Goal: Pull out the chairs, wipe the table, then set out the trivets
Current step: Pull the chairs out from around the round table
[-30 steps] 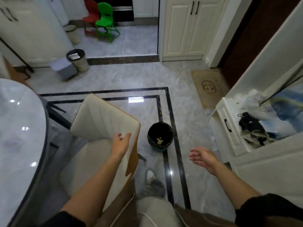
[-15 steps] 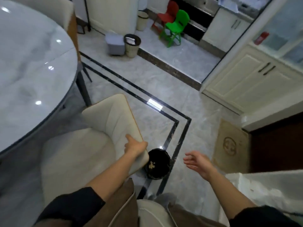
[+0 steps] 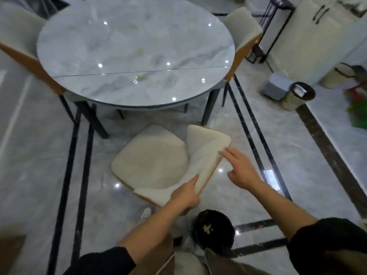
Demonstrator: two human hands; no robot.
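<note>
Head view, the only one we have. The chair (image 3: 151, 165) stands on the floor (image 3: 35, 175) just clear of the tabletop (image 3: 135, 56), seat turned towards the near left and backrest on the right. The left hand (image 3: 186, 195) grips the near end of the backrest, thumb on the cushion and fingers tucked behind it. That looks like the working hold for dragging or swinging the chair off the table. The right hand (image 3: 240, 169) is released, with its fingers (image 3: 224, 153) straight. They lie at the backrest's outer edge, likely touching it to steady or steer the turn.

By my reading this is the chair-pulling step. Two more chairs are tucked in, a left chair (image 3: 17, 40) and a right chair (image 3: 242, 32) at the far right rim. The tabletop is bare marble with lamp glints and a seam across it. No trivets show anywhere in view, and nothing to wipe with either.

Now the obstacles. A black bin (image 3: 213, 231) sits on the floor close behind the chair, right by the person's feet, so a straight pull towards the near side would likely knock it. The table legs are well apart from the seat. Off to the right, a basket (image 3: 297, 96) and a grey box (image 3: 277, 89) stand together, well out of the chair's way.
</note>
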